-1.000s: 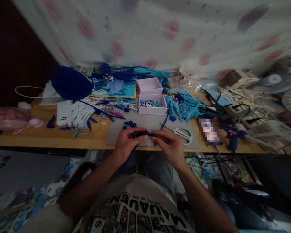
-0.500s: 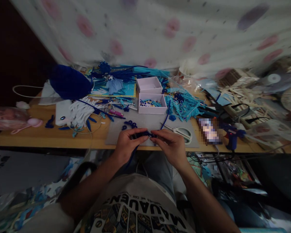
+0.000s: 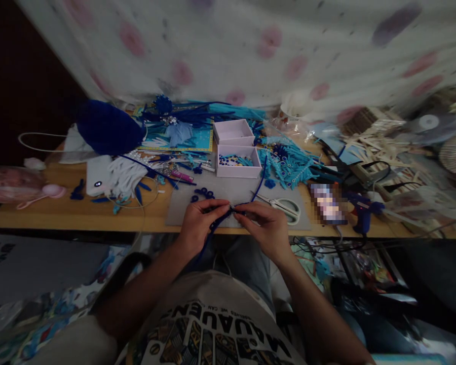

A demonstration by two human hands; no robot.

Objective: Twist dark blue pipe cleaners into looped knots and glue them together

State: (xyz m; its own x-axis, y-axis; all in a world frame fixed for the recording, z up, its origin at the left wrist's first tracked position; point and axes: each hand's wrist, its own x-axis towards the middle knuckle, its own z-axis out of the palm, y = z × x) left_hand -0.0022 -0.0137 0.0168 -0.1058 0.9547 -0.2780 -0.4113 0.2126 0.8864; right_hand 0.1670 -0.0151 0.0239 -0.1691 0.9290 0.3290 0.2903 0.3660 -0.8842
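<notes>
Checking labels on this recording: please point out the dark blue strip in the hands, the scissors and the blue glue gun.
Dark blue strip [image 3: 221,218]: head view, on its exposed stretch.
Scissors [image 3: 276,203]: head view, base of the white handles.
Blue glue gun [image 3: 362,217]: head view, on its grip.

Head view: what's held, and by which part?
A dark blue strip, pinched partway along by the left hand and right hand; fingers hide the exact spot.

On the pale beige printed cloth top [image 3: 213,289] at the bottom centre of the frame, "WE CAN" can be read in small print beside large black capitals, among them "M". On the flat grey panel [image 3: 53,274], lower left, sideways dark lettering cannot be read surely.
</notes>
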